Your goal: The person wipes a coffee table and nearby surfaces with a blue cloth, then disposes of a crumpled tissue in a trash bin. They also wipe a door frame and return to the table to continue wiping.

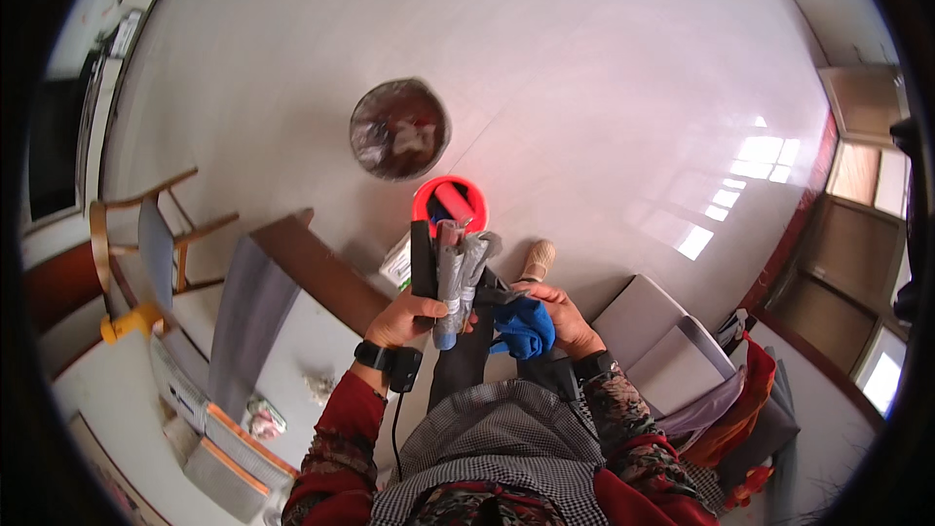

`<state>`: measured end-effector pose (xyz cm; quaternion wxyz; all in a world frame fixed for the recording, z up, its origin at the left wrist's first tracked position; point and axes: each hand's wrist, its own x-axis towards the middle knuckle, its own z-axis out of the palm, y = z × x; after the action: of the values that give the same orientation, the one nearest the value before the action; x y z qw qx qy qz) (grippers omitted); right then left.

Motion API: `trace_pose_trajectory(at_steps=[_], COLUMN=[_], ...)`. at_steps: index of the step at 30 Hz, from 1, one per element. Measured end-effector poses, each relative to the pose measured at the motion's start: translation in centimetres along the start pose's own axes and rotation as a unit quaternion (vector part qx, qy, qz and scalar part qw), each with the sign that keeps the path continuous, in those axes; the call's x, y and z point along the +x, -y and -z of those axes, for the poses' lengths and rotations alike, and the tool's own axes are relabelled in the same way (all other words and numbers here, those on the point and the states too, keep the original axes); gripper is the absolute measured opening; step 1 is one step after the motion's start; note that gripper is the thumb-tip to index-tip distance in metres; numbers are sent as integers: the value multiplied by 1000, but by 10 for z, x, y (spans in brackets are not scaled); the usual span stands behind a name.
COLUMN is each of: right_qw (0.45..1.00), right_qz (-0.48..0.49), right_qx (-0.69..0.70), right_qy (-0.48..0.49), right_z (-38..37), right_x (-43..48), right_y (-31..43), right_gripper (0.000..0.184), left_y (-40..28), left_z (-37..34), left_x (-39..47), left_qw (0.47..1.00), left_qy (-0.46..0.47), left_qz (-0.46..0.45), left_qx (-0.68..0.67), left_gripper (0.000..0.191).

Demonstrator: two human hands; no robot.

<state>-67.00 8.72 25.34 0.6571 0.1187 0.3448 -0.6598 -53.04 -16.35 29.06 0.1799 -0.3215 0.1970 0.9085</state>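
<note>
My left hand [400,315] is closed around a bundle: a black bar-shaped thing [421,263] and several rolls of thin plastic bags [451,285], greyish and reddish, one with a blue end. My right hand [562,318] holds a crumpled blue cloth or bag [524,330], with dark plastic [500,292] at its fingertips reaching towards the rolls. Just beyond the bundle, a red round bucket [419,197] stands on the floor with a pink-red roll [454,203] and dark things inside. Past it sits a round bin [362,98] lined with a dark plastic bag, some pale scraps in it.
A brown wooden bench or table edge [329,274] with grey cloth lies at the left, a wooden chair [157,241] behind it. A white package [397,263] is near the bucket. Right are a pale padded seat [643,336] and piled clothes [752,387]. One shoe [539,258] shows on the floor.
</note>
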Motion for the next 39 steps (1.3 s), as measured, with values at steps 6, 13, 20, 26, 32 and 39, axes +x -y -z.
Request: trace_pose_trajectory(at_steps=[6,13,20,26,32,39], right_qw=[977,937,922,935,917,864], right_qz=[154,225,241,291,343,398], right_qx=[-147,-267,-302,-176,-73,112], right_qy=[33,13,-41,-94,-192,-287], right_z=[11,18,64,89,95,110], right_x=[-53,-122,-184,-216,-268,-310], right_y=[31,87,101,83,55,-15], right_gripper=[24,39,47,44,43,53], left_y=[3,29,65,76,109,176], left_z=[-89,-190,-247,-285,-329,-343], left_x=[26,73,134,173,207,240], left_qw=[981,909,908,882,809,776], left_qy=[-46,-80,-18,24,125,167], left_qz=[-15,-95,-82,34,113,210], left_qx=[189,399,411,470,564,571], left_gripper=[44,40,52,47,33,38])
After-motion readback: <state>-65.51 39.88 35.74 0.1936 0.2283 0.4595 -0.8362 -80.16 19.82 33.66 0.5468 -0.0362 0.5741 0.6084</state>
